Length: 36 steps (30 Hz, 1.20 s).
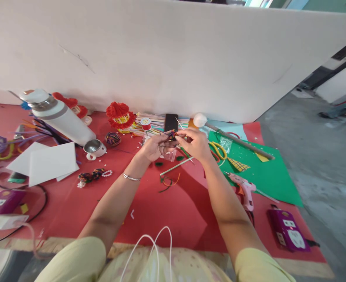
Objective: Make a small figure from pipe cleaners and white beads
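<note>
From my remote view I log a small dark multicoloured yarn piece [172, 135] above the flat red tabletop [173, 213]. The left hand's [155, 147] fingers clamp it; the right hand's [195, 144] fingertips touch it, grip unclear. Beyond: a black rectangular phone [171, 122].

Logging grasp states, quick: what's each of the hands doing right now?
Left hand: closed, holding a small dark multicoloured piece.
Right hand: closed, fingertips pinching the same piece.
</note>
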### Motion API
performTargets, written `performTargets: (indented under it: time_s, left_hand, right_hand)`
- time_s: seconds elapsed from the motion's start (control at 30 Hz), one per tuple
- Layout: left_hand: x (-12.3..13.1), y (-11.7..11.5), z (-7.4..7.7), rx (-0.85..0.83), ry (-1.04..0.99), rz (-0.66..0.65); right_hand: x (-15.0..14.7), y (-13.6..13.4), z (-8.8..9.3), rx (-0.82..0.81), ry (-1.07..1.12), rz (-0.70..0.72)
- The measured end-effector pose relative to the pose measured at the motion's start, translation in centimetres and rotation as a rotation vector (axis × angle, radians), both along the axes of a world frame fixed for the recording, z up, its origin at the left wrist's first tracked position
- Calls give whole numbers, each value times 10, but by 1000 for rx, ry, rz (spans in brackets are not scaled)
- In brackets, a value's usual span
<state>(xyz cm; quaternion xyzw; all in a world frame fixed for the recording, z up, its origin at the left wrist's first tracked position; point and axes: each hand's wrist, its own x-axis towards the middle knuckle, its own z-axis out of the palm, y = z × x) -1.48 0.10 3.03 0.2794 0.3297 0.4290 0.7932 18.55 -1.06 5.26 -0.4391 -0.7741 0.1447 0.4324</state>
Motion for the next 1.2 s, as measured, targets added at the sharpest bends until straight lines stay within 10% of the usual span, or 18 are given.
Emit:
performTargets:
  time_s: [0.5, 0.67, 1.0, 1.2]
  left_hand:
    - [-1, -7, -1, 340, 54, 99]
    - [-3, -12, 9, 329, -59, -19]
    - [9, -10, 1, 427, 176, 264]
    - [1, -8, 1, 336, 150, 158]
  right_hand:
    - [2, 9, -12, -94, 127, 64]
    - [9, 13, -18, -149, 183, 55]
    - [0, 8, -12, -120, 184, 93]
    - [-1, 9, -16, -160, 236, 130]
